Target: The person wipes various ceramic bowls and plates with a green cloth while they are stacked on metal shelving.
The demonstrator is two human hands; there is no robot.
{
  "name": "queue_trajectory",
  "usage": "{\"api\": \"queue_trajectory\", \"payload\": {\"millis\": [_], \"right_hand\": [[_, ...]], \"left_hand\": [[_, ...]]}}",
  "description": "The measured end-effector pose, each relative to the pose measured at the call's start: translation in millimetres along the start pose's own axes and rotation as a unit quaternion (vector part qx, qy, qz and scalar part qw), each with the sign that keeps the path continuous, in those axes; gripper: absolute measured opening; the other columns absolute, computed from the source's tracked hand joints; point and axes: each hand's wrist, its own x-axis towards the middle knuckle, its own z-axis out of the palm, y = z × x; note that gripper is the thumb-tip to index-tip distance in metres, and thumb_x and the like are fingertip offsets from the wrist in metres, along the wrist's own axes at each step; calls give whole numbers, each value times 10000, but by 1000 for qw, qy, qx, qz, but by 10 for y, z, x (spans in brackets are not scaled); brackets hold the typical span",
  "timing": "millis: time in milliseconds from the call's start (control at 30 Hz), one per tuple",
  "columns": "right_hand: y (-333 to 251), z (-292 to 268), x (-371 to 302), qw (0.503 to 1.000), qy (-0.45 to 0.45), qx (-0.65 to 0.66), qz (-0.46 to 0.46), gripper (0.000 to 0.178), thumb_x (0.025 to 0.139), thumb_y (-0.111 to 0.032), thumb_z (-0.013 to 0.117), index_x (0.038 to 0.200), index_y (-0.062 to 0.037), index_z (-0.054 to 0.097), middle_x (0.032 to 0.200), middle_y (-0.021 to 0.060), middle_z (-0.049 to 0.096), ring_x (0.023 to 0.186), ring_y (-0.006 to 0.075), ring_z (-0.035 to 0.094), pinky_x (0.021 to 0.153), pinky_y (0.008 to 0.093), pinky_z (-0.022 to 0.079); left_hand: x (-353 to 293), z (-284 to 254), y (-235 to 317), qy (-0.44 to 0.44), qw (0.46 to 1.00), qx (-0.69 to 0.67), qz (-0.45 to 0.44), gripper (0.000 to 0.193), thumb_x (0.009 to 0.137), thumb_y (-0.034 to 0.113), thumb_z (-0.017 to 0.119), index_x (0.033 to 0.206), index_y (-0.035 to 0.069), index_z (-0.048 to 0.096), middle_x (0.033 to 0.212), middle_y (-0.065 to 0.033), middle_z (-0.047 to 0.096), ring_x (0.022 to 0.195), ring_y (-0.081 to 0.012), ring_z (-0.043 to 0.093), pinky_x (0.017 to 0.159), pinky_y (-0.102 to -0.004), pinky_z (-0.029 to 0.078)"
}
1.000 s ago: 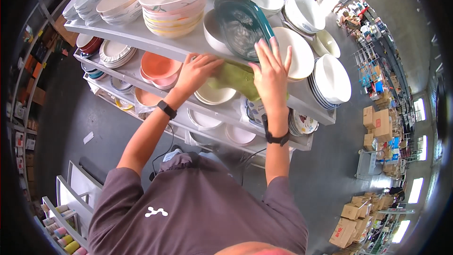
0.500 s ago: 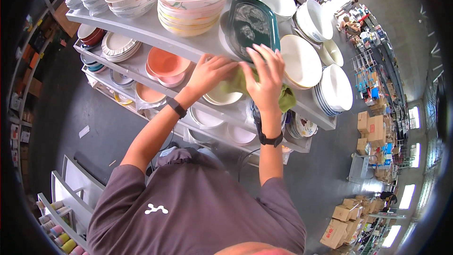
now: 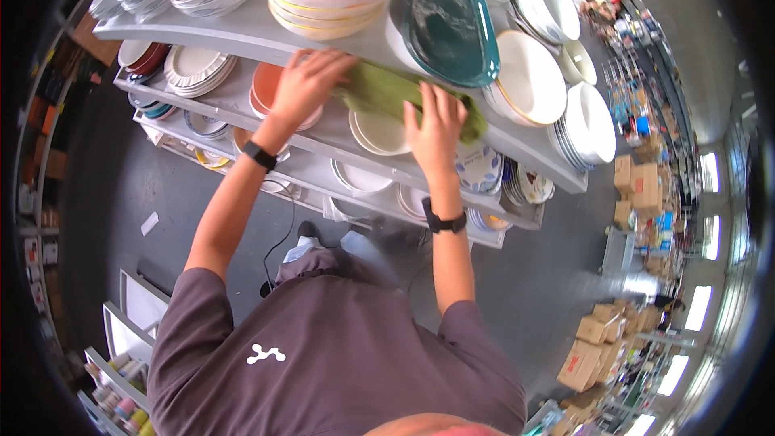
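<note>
Head view: hands apart from each other, both on an olive-green cloth [image 3: 378, 94], which is stretched between them along the front edge of the grey top shelf [image 3: 202, 42]. Left hand [image 3: 309, 85] clamped on the cloth's left end. Right hand [image 3: 437, 125] has its fingers over the cloth's right part, with a bunched end poking out past it; can't tell how tight that grip is. Cloth slightly blurred. Dark teal rounded-rectangular glossy dish [image 3: 450, 24] sits tilted on the top shelf, just above the right hand. Tall stack of white round bowls [image 3: 327, 4] to its left, cream oval bowl [image 3: 533, 77] to its right. Orange round bowl [image 3: 265, 85] one tier down, near the left hand.
</note>
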Motion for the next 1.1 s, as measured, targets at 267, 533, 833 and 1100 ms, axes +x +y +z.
{"api": "queue_trajectory", "payload": {"millis": [267, 533, 833, 1100], "right_hand": [[226, -87, -79, 999, 34, 27, 14, 478, 727, -40, 752, 1188, -45, 624, 1117, 82, 643, 1084, 265, 604, 995, 410, 440], [1024, -754, -560, 997, 39, -51, 53, 447, 702, -26, 747, 1134, -18, 634, 1103, 107, 649, 1079, 292, 605, 1055, 437, 423], [1835, -1299, -912, 995, 37, -65, 74, 485, 714, -100, 817, 1166, -46, 649, 1149, 104, 663, 1098, 287, 610, 1070, 433, 415], [1451, -965, -755, 994, 56, -18, 97, 521, 690, -126, 819, 1165, -38, 622, 1119, 83, 624, 1077, 260, 584, 1068, 461, 368]], "left_hand": [[50, 263, 397, 31, 999, -28, 19, 424, 772, 156, 773, 1185, 100, 691, 1204, -16, 692, 1173, -188, 617, 1000, -381, 407], [250, 872, 1549, 11, 999, -33, 37, 426, 832, 83, 681, 1256, 75, 638, 1307, -47, 640, 1247, -197, 576, 1057, -405, 374], [663, 1165, 2245, 15, 987, -133, 89, 377, 766, 48, 699, 1139, 43, 654, 1136, -78, 688, 1110, -231, 636, 976, -400, 453], [637, 859, 1746, -38, 995, -93, 27, 384, 717, 204, 828, 1059, 73, 710, 1059, -69, 711, 1017, -253, 655, 865, -375, 479]]}}
